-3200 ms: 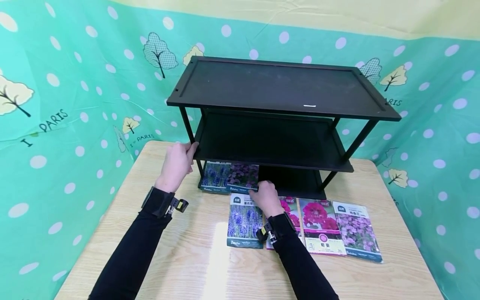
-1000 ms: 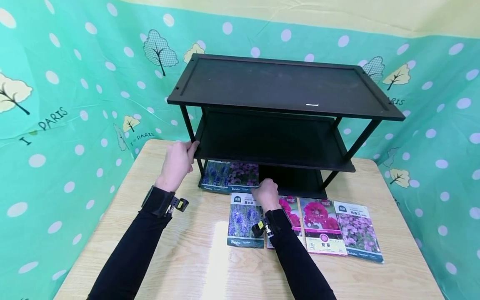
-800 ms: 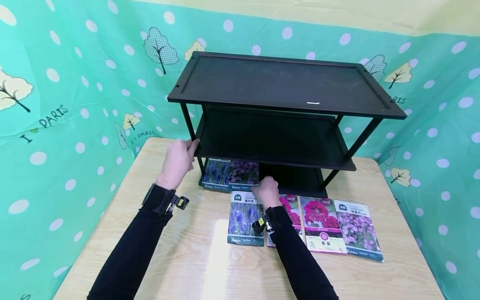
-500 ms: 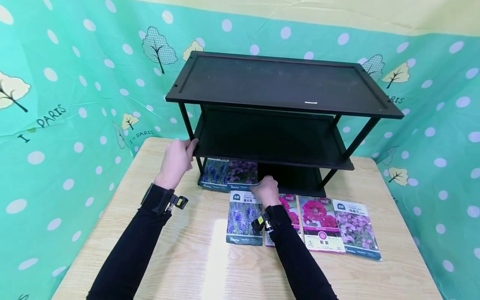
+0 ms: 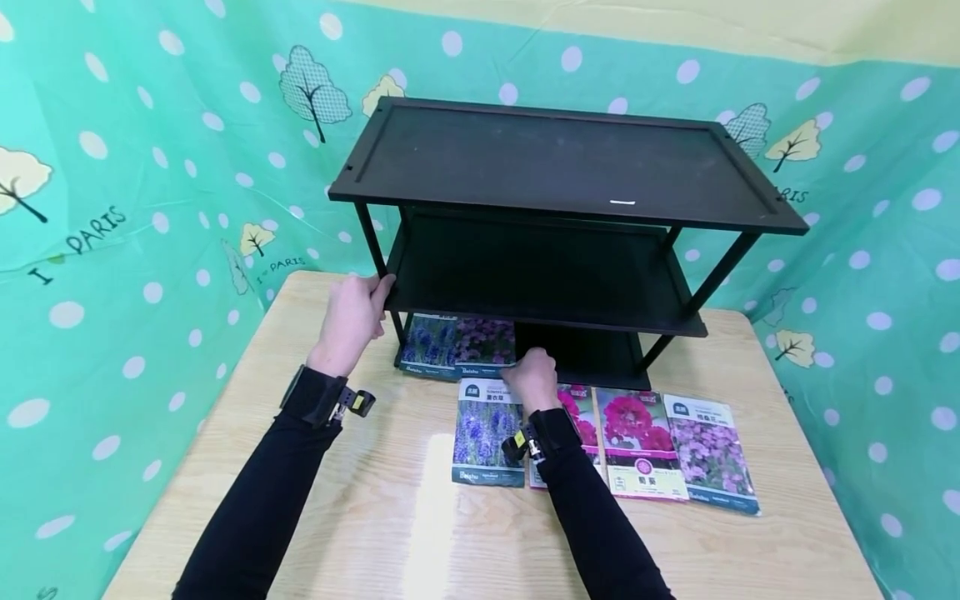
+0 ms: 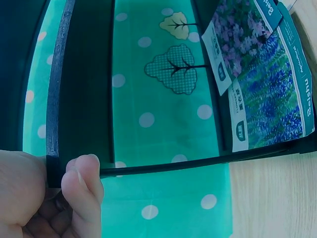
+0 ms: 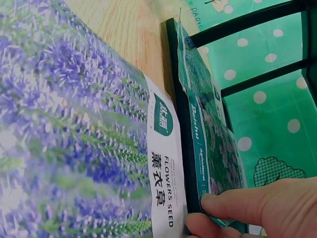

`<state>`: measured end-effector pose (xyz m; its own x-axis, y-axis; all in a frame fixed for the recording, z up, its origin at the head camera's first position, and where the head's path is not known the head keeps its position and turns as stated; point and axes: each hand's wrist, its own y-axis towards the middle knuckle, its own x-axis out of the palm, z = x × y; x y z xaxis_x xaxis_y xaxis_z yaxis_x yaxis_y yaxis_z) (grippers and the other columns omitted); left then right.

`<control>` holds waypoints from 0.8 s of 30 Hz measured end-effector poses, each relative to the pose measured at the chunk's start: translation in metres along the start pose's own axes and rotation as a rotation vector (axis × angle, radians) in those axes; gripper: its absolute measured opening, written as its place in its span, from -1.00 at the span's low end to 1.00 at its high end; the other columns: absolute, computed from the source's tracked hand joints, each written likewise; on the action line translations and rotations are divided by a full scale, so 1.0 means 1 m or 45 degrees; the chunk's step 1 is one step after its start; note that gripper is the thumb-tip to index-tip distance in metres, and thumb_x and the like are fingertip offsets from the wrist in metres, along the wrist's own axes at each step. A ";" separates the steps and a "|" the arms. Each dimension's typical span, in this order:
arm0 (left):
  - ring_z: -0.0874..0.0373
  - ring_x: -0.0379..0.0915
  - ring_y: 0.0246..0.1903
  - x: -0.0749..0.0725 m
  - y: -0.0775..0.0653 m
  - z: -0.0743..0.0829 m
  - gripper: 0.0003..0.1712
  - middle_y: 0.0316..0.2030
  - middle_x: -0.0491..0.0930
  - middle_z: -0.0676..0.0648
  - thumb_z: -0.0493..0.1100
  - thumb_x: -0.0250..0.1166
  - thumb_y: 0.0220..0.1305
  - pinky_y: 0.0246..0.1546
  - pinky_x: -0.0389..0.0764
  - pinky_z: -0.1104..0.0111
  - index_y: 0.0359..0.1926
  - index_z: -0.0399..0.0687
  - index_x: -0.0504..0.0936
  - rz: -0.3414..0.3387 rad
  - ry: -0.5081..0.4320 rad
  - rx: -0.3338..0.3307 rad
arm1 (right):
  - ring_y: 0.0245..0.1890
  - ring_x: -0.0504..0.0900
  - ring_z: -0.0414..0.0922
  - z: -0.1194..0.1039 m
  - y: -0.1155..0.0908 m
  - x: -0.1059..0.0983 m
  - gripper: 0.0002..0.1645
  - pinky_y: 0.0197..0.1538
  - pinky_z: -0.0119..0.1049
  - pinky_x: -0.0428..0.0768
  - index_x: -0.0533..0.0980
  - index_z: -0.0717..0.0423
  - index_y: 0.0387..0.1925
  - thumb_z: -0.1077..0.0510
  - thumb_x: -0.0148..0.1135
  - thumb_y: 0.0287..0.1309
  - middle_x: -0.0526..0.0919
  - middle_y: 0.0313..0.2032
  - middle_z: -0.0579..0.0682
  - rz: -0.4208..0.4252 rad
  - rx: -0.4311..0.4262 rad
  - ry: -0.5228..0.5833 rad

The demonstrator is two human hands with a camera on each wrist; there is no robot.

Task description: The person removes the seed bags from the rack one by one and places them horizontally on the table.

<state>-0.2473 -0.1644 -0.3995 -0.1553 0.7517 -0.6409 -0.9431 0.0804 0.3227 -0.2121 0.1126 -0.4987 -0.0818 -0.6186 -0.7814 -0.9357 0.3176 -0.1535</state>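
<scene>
My left hand (image 5: 351,321) grips the left front corner of the black shelf's middle tier (image 5: 525,275); the left wrist view shows the fingers (image 6: 84,183) curled at that edge. On the bottom tier, two seed packets overlap: a blue-flowered packet (image 5: 431,346) at the far left and a pink-purple-flowered packet (image 5: 483,346) beside it. My right hand (image 5: 534,379) pinches the near right corner of the pink-purple packet at the shelf's front edge, one digit (image 7: 218,206) on top and others lower. Below that hand lies a lavender seed packet (image 5: 487,433) on the table.
Right of the lavender packet lie a magenta-flowered packet (image 5: 577,408), partly under my right forearm, another magenta packet (image 5: 641,442) and a pink-flowered packet (image 5: 712,450). The shelf's top tier (image 5: 570,162) overhangs the lower ones. A dotted green curtain (image 5: 150,292) surrounds the wooden table (image 5: 360,500).
The right hand has turned slightly at the packet's corner since the oldest frame. The left hand keeps its grip on the shelf. The whole scene sits a little higher in the head view.
</scene>
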 end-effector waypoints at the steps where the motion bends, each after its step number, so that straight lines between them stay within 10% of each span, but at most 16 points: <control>1: 0.12 0.47 -0.83 0.000 0.000 0.000 -0.42 -0.70 0.50 -0.14 -0.02 0.02 0.65 -0.74 0.54 0.30 -0.60 -0.11 0.51 0.000 0.004 0.000 | -0.31 0.73 0.17 0.000 0.000 0.000 -0.69 -0.21 0.04 0.71 0.57 0.19 -0.55 0.10 0.53 0.03 0.72 -0.38 0.22 0.007 -0.001 -0.003; 24: 0.09 0.50 -0.81 -0.002 0.001 0.002 -0.38 -0.66 0.54 -0.21 -0.01 0.00 0.66 -0.73 0.56 0.29 -0.62 -0.14 0.50 -0.048 -0.002 -0.048 | -0.59 0.53 0.01 0.004 -0.004 0.004 -0.46 -0.53 -0.18 0.45 0.20 -0.05 -0.81 0.22 0.30 0.10 0.48 -0.65 0.05 0.039 0.026 0.014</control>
<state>-0.2474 -0.1640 -0.3964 -0.1192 0.7495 -0.6512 -0.9587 0.0837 0.2718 -0.2073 0.1121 -0.5039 -0.1142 -0.6162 -0.7792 -0.9254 0.3513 -0.1422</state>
